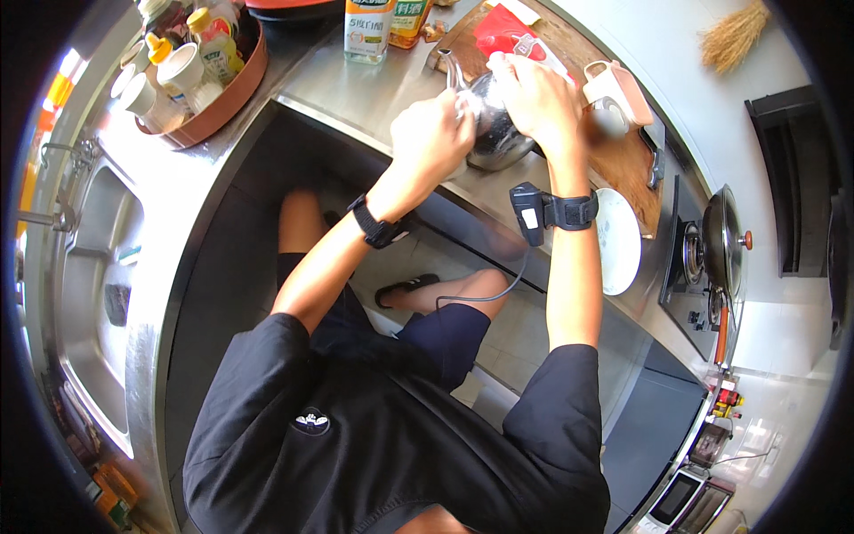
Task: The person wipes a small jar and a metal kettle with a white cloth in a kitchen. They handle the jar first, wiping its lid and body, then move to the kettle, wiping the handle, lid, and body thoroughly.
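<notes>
A shiny metal kettle (502, 148) with a curved spout sits between my hands at the counter's near edge, tilted. My right hand (542, 100) grips it from the top right; the handle is hidden under the fingers. My left hand (430, 137) is curled against the kettle's left side, by the base of the spout. Something pale, seemingly a cloth (458, 173), shows at the edges of my left fist, blurred and mostly covered. Beneath and behind the kettle lie a wooden cutting board (617, 160) and a red and white packet (510, 37).
Bottles (365, 33) stand behind the left hand. A brown tray (220, 110) holds several condiment containers. Right of the board are a pink-lidded container (620, 90), a white plate (619, 243) and a lidded pan (724, 243) on the stove. The sink (100, 267) is left.
</notes>
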Motion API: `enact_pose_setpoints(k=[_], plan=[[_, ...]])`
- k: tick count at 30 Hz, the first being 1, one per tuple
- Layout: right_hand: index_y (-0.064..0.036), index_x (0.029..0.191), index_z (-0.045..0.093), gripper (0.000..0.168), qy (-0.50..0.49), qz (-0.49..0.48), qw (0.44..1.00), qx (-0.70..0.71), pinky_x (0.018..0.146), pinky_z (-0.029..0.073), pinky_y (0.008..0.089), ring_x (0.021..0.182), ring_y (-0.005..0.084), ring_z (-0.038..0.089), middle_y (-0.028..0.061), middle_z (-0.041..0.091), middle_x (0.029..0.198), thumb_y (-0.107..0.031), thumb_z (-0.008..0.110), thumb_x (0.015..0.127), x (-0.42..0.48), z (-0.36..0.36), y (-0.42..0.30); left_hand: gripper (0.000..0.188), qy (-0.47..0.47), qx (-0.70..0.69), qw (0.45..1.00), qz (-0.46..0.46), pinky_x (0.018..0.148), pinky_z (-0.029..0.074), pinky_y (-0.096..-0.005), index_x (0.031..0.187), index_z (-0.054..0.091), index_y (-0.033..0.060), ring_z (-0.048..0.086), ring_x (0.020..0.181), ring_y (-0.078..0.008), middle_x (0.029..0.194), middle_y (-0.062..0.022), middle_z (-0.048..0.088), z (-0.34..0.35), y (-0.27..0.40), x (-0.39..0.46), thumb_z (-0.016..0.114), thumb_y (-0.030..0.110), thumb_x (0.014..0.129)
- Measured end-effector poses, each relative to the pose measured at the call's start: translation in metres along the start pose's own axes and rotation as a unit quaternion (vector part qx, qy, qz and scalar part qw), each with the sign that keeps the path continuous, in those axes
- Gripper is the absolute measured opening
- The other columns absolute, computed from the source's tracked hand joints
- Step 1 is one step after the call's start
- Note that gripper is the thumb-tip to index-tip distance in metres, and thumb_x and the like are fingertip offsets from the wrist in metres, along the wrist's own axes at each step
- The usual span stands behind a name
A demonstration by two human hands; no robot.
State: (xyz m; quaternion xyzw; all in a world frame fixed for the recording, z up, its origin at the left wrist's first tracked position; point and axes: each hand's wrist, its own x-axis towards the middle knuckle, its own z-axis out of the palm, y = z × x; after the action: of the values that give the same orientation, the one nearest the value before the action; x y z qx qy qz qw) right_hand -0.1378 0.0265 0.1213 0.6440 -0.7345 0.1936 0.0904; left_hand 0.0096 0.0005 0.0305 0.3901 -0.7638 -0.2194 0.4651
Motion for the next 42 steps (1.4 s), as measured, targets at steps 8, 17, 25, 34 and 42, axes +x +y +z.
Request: enact_pose_setpoints(k=[8, 17, 25, 34, 42], plan=[[-0.009, 0.098, 0.073, 0.052, 0.004, -0.008, 1.000, 0.010, 0.081, 0.053, 0.0509, 0.093, 0.0406, 0.070, 0.0202, 0.072, 0.093, -0.049, 0.040, 0.103, 0.002, 0.004, 0.002, 0.028, -0.040, 0.044, 0.996, -0.072, 0.066, 0.054, -0.0497, 0.086, 0.066, 0.0029, 0.068, 0.070, -0.0424, 0.072, -0.0224, 0.067, -0.003, -0.003, -0.002, 0.059, 0.029, 0.094], [-0.009, 0.098, 0.073, 0.050, -0.003, 0.000, 1.000, 0.005, 0.080, 0.054, 0.0512, 0.091, 0.0411, 0.070, 0.0204, 0.072, 0.092, -0.046, 0.040, 0.103, 0.001, 0.002, -0.001, 0.026, -0.037, 0.053, 0.998, -0.028, 0.064, 0.055, -0.0496, 0.086, 0.062, 0.0049, 0.068, 0.066, -0.0406, 0.070, -0.0217, 0.067, -0.003, 0.008, -0.005, 0.059, 0.029, 0.096], [-0.009, 0.098, 0.073, 0.050, -0.013, 0.005, 1.000, -0.008, 0.079, 0.053, 0.0512, 0.091, 0.0411, 0.070, 0.0198, 0.072, 0.093, -0.046, 0.041, 0.103, 0.001, -0.004, -0.003, 0.027, -0.010, 0.035, 0.999, -0.016, 0.063, 0.053, -0.0493, 0.080, 0.061, 0.0028, 0.065, 0.064, -0.0429, 0.067, -0.0232, 0.064, 0.002, 0.001, -0.012, 0.059, 0.024, 0.096], [-0.009, 0.098, 0.072, 0.050, 0.015, -0.008, 1.000, -0.002, 0.081, 0.054, 0.0504, 0.091, 0.0409, 0.070, 0.0201, 0.072, 0.093, -0.046, 0.040, 0.103, -0.002, 0.001, -0.001, 0.028, 0.003, -0.024, 1.000, -0.020, 0.063, 0.052, -0.0494, 0.081, 0.063, 0.0022, 0.065, 0.066, -0.0437, 0.066, -0.0237, 0.063, 0.002, 0.001, -0.004, 0.060, 0.026, 0.096], [-0.009, 0.097, 0.073, 0.049, -0.006, 0.008, 1.000, -0.007, 0.079, 0.054, 0.0502, 0.090, 0.0413, 0.070, 0.0208, 0.072, 0.090, -0.047, 0.041, 0.103, -0.001, -0.001, -0.004, 0.029, -0.005, -0.023, 1.000, -0.019, 0.064, 0.052, -0.0497, 0.081, 0.065, 0.0019, 0.066, 0.069, -0.0440, 0.068, -0.0250, 0.063, -0.005, 0.005, 0.016, 0.059, 0.026, 0.096]])
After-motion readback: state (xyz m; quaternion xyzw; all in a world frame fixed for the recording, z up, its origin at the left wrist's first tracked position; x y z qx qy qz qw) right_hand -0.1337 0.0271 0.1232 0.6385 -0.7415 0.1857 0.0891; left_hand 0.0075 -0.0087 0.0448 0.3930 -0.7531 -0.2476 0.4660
